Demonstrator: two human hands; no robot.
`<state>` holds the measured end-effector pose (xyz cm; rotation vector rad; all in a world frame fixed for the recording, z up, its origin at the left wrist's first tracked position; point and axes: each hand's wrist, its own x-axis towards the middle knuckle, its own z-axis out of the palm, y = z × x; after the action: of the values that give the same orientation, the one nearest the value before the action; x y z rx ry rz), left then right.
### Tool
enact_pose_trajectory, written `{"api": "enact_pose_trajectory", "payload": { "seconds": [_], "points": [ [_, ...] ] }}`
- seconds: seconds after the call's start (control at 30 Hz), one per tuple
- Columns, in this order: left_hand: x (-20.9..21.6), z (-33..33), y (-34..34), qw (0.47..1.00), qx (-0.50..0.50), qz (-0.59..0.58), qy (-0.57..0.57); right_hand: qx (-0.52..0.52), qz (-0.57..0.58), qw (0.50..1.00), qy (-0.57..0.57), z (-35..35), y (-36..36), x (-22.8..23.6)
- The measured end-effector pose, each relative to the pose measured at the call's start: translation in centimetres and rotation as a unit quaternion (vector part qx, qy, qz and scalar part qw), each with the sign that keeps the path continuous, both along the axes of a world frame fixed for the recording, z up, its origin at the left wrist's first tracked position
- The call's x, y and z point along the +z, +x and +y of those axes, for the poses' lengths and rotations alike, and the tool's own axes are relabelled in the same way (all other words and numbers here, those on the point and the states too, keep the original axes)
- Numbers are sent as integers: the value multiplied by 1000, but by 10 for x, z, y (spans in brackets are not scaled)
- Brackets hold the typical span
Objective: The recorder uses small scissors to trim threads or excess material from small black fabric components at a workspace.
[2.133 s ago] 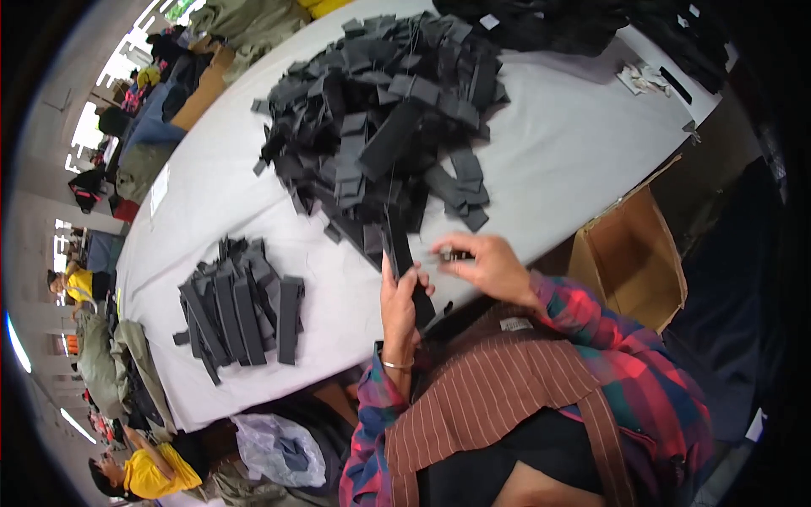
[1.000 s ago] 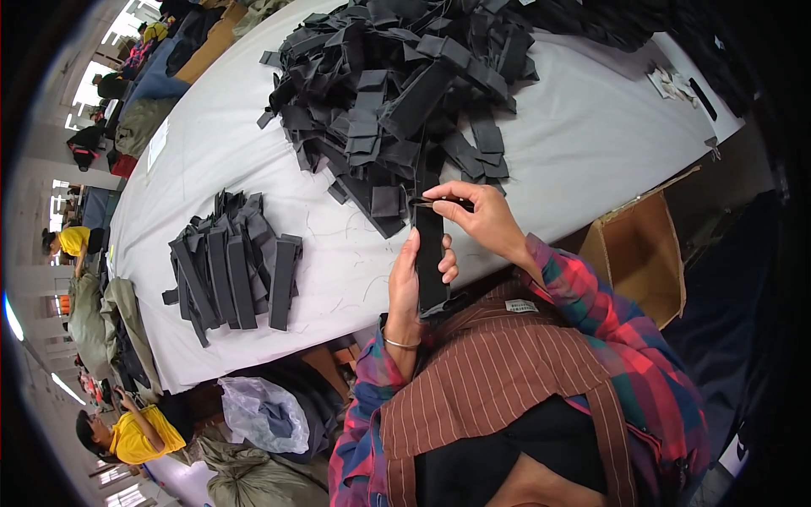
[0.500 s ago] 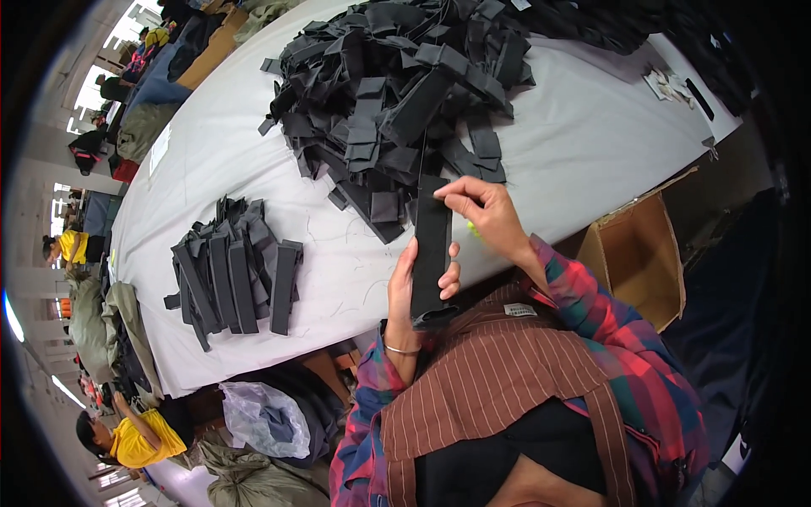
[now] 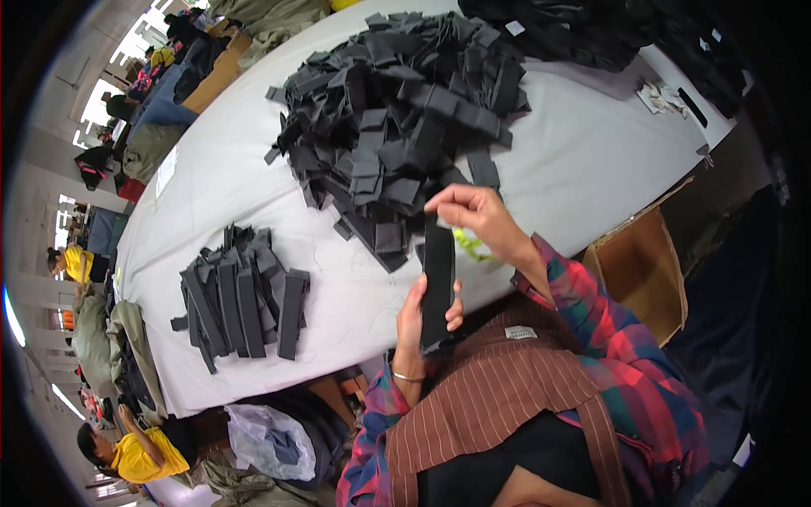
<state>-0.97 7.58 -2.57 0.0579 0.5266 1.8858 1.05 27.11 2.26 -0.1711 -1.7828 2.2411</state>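
A long black fabric strip stands lengthwise in my left hand, whose thumb and fingers wrap its two long edges near the lower end. At the strip's top end my right hand is closed in a pinch; what its fingertips grip is too small to make out. Below the right palm hangs a bright yellow-green coiled thing. Just beyond the hands rises a big loose pile of dark folded fabric strips. To the left lies a smaller bundle of similar strips, roughly side by side.
The strips lie on a white-covered table. An open cardboard box stands off its right edge, with black garments at the far right. Bagged cloth sits below the near edge. People in yellow shirts are at the left.
My right fingertips have gone from the strip's upper face to its top end. More of the yellow-green coil shows. The table and piles sit slightly lower in view; the left hand keeps its hold.
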Motion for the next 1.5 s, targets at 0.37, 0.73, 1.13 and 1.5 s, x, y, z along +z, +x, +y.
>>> {"api": "enact_pose_trajectory", "payload": {
  "seconds": [0.37,0.73,1.13,1.5],
  "points": [
    [20,-15,9,990,30,105,-85,-73,-19,993,94,-35,25,-8],
    [23,-39,34,977,-24,172,-123,-76,20,997,19,-21,4,-9],
    [40,-45,29,975,59,197,-81,-93,13,947,306,-37,34,2],
    [39,-47,32,974,99,182,-87,-76,43,880,466,-53,81,14]
  ]
}}
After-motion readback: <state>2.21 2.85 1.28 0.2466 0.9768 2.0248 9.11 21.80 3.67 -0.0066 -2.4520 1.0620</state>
